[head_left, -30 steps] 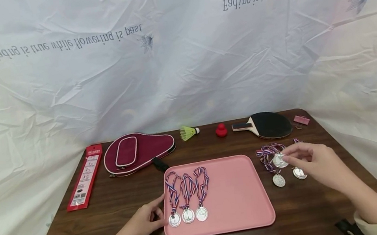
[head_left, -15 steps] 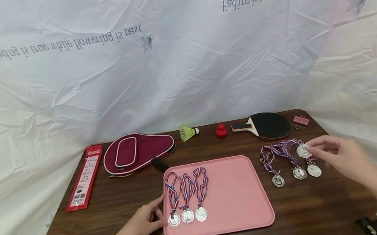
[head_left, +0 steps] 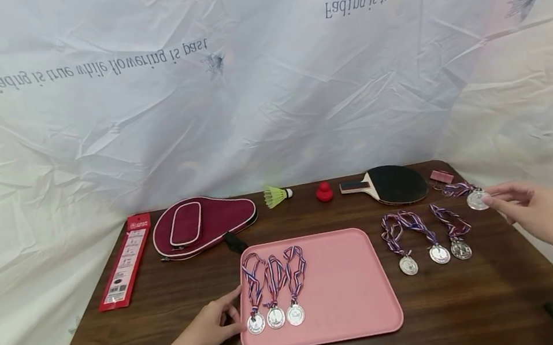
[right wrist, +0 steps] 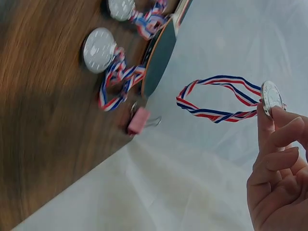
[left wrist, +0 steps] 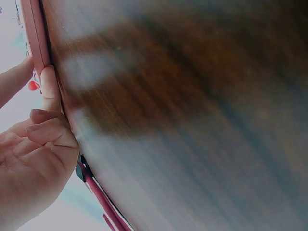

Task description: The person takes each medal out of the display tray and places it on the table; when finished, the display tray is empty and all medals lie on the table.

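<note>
My right hand (head_left: 543, 207) pinches a silver medal (right wrist: 272, 97) between thumb and fingertips, in the air near the table's right edge. Its striped red, white and blue ribbon (right wrist: 219, 79) hangs out to the left as a loop. On the table to the left of that hand lie three more medals (head_left: 439, 253) with similar ribbons. My left hand (head_left: 213, 325) grips the left rim of the pink tray (head_left: 346, 285), thumb and index finger at the edge, other fingers curled. Three medals (head_left: 276, 317) lie in a row in the tray's left part, ribbons stretched away from me.
Along the back of the table (head_left: 168, 303) are a red packet (head_left: 124, 262), a maroon racket case (head_left: 224, 214), a yellow shuttlecock (head_left: 275, 195), a red knobbed object (head_left: 324, 192), a black table tennis bat (head_left: 398, 182) and a pink binder clip (head_left: 442, 176). White cloth (head_left: 264, 81) hangs behind.
My right hand has moved to the right and away from me with its medal, off the group on the table, whose three medals now show apart. My left hand stays at the tray.
</note>
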Demonstrator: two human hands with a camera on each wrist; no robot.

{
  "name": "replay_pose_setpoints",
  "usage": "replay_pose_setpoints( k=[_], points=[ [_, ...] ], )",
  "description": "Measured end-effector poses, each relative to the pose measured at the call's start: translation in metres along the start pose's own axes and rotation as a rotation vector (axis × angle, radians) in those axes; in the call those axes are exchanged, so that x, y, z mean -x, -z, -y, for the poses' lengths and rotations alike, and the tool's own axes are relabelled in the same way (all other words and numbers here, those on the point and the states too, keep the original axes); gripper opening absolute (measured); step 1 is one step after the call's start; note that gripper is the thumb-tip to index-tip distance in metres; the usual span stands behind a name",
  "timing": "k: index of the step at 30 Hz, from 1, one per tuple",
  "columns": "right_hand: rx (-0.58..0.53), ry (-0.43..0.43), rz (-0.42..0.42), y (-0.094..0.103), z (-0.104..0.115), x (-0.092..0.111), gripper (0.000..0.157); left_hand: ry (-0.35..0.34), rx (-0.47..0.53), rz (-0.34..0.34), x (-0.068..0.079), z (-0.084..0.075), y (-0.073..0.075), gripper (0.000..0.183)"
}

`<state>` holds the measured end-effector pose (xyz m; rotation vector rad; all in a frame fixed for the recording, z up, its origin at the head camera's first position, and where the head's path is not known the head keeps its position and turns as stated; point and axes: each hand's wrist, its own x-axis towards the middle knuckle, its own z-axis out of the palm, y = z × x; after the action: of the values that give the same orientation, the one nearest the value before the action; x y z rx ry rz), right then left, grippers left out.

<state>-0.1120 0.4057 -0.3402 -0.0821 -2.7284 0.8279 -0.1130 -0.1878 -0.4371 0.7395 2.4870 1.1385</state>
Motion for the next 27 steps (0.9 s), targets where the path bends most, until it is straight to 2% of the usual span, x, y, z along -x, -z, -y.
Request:
replay_pose_setpoints(
  k=[5,12,22,24,27],
  points=[
    [0.067,-0.04,0.006,0.001,-0.018,-0.01,0.04,-0.001,-0.005,-0.003,0.0,0.003,-0.001,0.07],
    [0.071,-0.102,0.026,-0.008,-0.045,-0.019,0.046,-0.004,-0.024,-0.005,0.0,0.005,-0.002,0.07],
    [0.022,-0.082,0.039,-0.017,-0.069,-0.023,0.043,0.015,-0.015,0.003,-0.001,0.006,-0.001,0.071],
    [0.034,-0.092,0.078,-0.019,-0.073,-0.022,0.045,0.019,-0.01,0.004,-0.002,0.006,-0.001,0.071],
    [0.054,-0.118,0.187,-0.021,-0.079,-0.018,0.052,0.017,-0.008,0.0,-0.002,0.008,-0.001,0.071]
  ],
)
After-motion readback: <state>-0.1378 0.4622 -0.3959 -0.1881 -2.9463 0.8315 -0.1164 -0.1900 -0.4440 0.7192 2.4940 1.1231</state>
